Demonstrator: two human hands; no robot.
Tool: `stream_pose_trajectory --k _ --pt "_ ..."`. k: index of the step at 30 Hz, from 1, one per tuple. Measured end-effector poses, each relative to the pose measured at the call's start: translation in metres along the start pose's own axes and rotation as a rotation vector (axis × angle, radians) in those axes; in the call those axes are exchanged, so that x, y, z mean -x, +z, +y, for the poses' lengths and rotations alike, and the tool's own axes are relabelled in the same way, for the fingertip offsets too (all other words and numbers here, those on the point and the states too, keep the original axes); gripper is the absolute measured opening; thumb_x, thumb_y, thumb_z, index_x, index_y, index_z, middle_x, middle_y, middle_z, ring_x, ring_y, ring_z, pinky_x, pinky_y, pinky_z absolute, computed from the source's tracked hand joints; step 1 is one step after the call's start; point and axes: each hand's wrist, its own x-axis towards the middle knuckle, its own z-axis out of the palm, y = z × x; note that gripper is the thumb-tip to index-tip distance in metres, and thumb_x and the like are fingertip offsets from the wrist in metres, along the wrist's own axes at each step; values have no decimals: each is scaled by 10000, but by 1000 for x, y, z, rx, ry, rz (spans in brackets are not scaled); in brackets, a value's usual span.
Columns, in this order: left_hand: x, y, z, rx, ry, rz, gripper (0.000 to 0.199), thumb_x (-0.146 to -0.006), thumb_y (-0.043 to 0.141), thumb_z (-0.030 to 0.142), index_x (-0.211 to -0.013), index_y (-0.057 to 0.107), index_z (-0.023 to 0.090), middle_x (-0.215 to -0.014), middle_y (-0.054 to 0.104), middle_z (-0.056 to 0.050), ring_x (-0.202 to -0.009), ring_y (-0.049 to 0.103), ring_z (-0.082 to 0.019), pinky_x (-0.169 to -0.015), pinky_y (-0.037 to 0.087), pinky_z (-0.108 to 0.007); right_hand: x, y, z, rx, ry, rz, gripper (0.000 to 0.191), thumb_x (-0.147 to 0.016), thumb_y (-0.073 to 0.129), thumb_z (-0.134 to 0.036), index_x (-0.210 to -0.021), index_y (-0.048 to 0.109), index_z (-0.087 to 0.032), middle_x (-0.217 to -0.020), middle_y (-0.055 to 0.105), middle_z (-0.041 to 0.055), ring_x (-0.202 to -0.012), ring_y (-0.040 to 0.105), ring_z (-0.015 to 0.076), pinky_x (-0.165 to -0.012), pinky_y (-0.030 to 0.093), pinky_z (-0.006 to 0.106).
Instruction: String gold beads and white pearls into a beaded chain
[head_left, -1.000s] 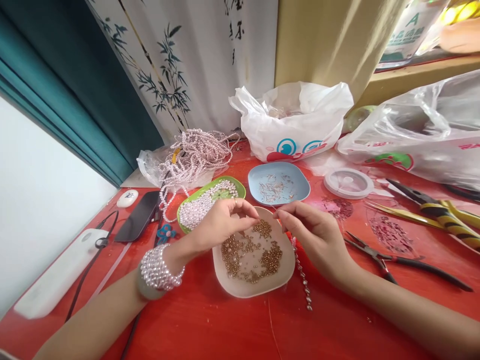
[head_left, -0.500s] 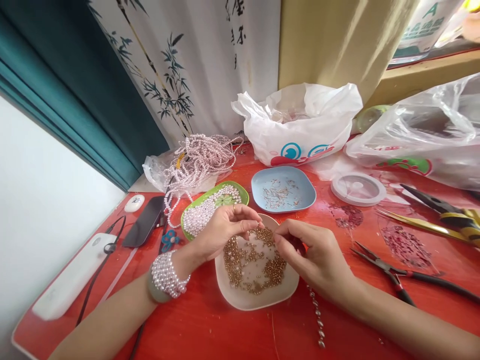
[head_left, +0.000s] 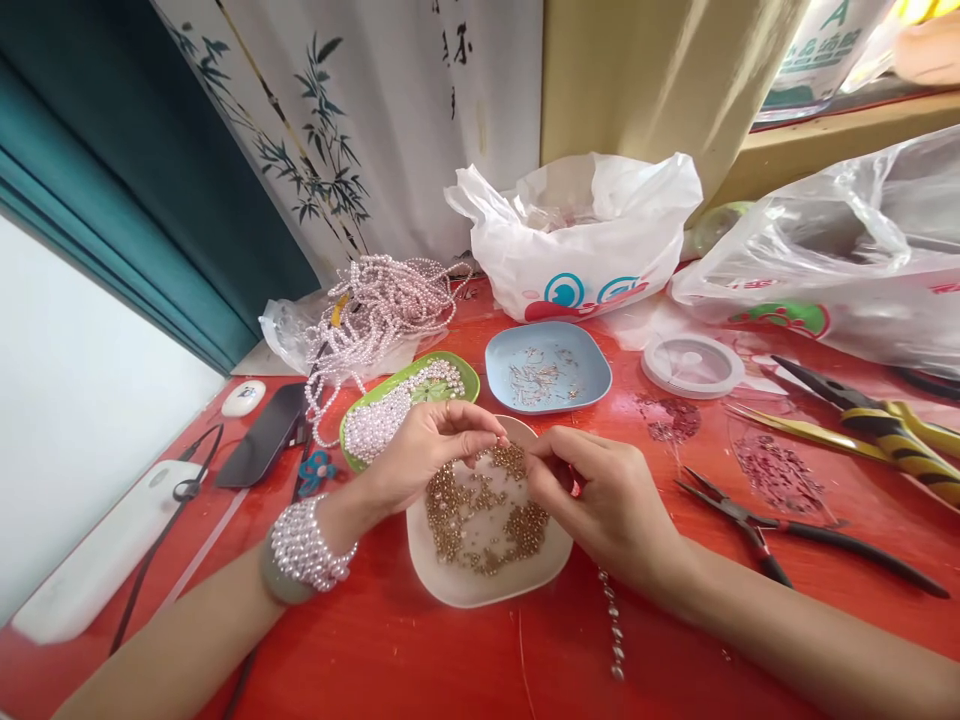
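1. A glossy red tabletop (head_left: 375,640) carries everything around a cream, rounded-square dish (head_left: 484,590), the landmark here.
2. A white plastic bag printed with blue eyes (head_left: 585,250) stands beyond the dish, at the back.
3. A loose tangle of pale pink pearl-bead strings (head_left: 394,300) lies beyond the dish and to its left.
4. A light blue, rounded-square tray (head_left: 585,398) sits just beyond the dish, with thin metal pieces inside.
5. The right hand (head_left: 607,500) reaches over the dish's right rim, thumb and forefinger drawn together; what lies between them is hidden, so I cannot tell what it has hold of.
6. The left hand (head_left: 435,450) comes over the dish's left rim, thumb and forefinger closed at the tips on a tiny pinkish item (head_left: 503,441), too small to name.
7. Slim pliers with black handles (head_left: 750,520) lie right of the dish, their jaws parted and directed away from the person, leftward.
8. A short strand of shiny, metallic beads (head_left: 615,632) shows below the right hand, right of the dish's near side; its long axis runs toward the person, its free end pointing nearward and slightly right.
9. Small gold-coloured beads (head_left: 525,525) lie scattered inside the dish.
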Motion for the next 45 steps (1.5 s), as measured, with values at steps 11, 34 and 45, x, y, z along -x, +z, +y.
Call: stream_pose_trajectory --k 11,34,45 --pt "0 0 1 -57 10 -2 92 -672 696 224 -726 666 155 -709 632 -10 -600 509 -73 -538 401 -184 0 -1 -3 23 -10 -8 184 -725 423 -140 -571 522 -162 -488 518 -11 -428 393 74 -433 323 200" --pt "1 1 1 -139 55 -10 66 -695 669 230 -729 677 175 -759 665 -16 -630 538 -85 -580 432 -201 -1 1 -1 28 17 -38 178 -732 432 -150 -593 542 -166 -493 535 -11 -423 409 78 -432 327 201" --pt "-1 -2 8 -164 135 11 205 -787 564 308 -886 674 167 -829 683 -59 -606 530 -89 -560 441 -210 -4 -3 0 -97 128 -106 247 -858 422 -274 -675 553 -172 -559 578 2 -493 503 108 -473 406 222"
